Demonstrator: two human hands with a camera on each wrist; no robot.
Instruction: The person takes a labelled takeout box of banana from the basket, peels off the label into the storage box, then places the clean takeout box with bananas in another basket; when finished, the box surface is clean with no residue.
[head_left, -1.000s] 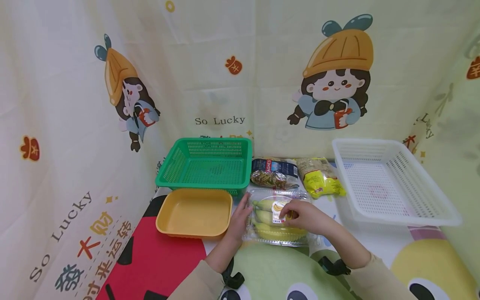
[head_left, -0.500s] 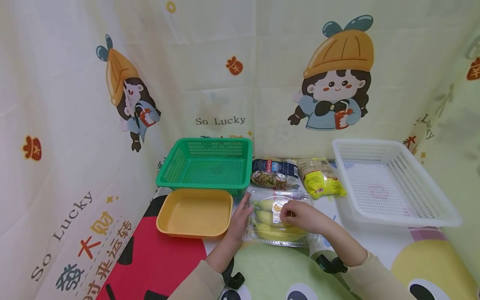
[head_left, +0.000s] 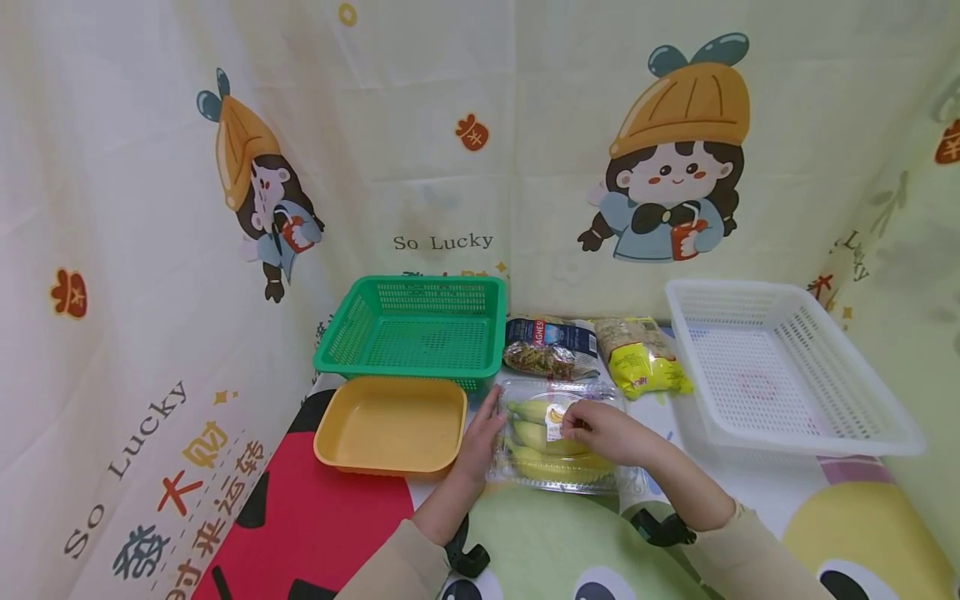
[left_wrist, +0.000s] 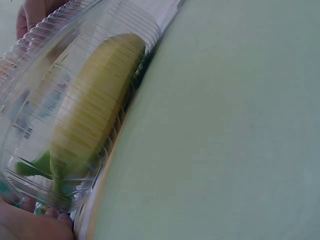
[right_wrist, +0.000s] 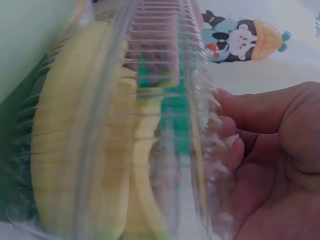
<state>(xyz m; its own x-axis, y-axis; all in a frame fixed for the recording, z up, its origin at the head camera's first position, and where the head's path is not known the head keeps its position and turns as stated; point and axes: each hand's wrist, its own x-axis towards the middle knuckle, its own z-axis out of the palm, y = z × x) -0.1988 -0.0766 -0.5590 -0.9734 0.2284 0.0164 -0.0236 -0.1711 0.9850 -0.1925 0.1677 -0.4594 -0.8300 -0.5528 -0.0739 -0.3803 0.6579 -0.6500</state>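
Note:
A clear plastic clamshell box (head_left: 517,479) of bananas (head_left: 543,467) lies in front of the person in the head view. My left hand (head_left: 477,437) holds its left side, fingers along the wall and thumb at the rim. Atop the lid is a white label (head_left: 554,421) with a banana picture. My right hand (head_left: 607,432) bends its fingers at the label's right edge and appears to pinch it; the fingertips partly hide that edge. In the right wrist view, thumb and fingers (right_wrist: 232,150) meet close against the ribbed lid. Bananas (left_wrist: 95,100) show through the wall in the left wrist view.
A yellow tub (head_left: 390,425) stands left of the box, with a green basket (head_left: 408,371) behind it. Two food bags, one dark blue (head_left: 551,346) and one yellow (head_left: 642,358), lie behind the box. At right is a white basket (head_left: 810,442). A printed curtain hangs behind.
My right hand's fingers have shifted slightly to the right and up at the label's edge, bending more. My left hand and the box stay in place.

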